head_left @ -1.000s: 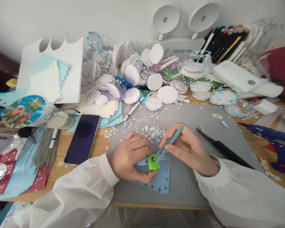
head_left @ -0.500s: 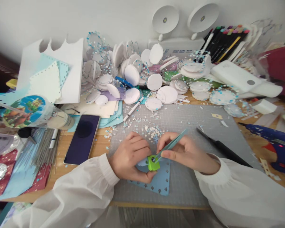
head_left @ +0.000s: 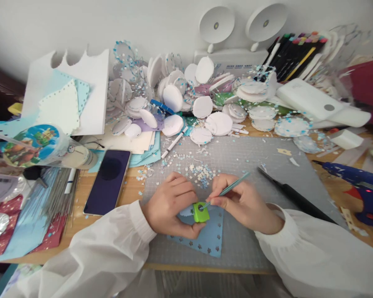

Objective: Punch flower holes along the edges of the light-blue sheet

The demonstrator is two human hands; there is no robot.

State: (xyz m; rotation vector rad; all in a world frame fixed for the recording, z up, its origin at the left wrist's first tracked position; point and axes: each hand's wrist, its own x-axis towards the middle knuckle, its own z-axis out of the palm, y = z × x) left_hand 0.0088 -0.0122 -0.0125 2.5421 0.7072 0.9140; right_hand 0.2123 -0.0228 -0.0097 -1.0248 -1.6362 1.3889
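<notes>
Closed around a small green paper punch (head_left: 201,215), my left hand (head_left: 173,203) keeps it over a sheet of blue paper (head_left: 205,243) with flower-shaped holes along its edges. Pale blue tweezers (head_left: 234,183) are pinched in my right hand (head_left: 236,200). Their tips reach the round opening of the punch. Whether a cut-out sits between the tips is too small to tell. Just beyond my hands lies a pile of tiny white and blue paper flowers (head_left: 202,173).
Scissors (head_left: 294,198) and a blue glue gun (head_left: 357,178) lie to the right on and beside the grey cutting mat (head_left: 251,244). A phone (head_left: 108,182) and a drink cup (head_left: 62,145) are on the left. White paper discs (head_left: 202,107) crowd the back, before a twin-headed lamp (head_left: 216,25).
The tweezers have gone from spread to pressed together, with my right hand's fingers closing and shifting slightly. My left hand and the punch stay in place.
</notes>
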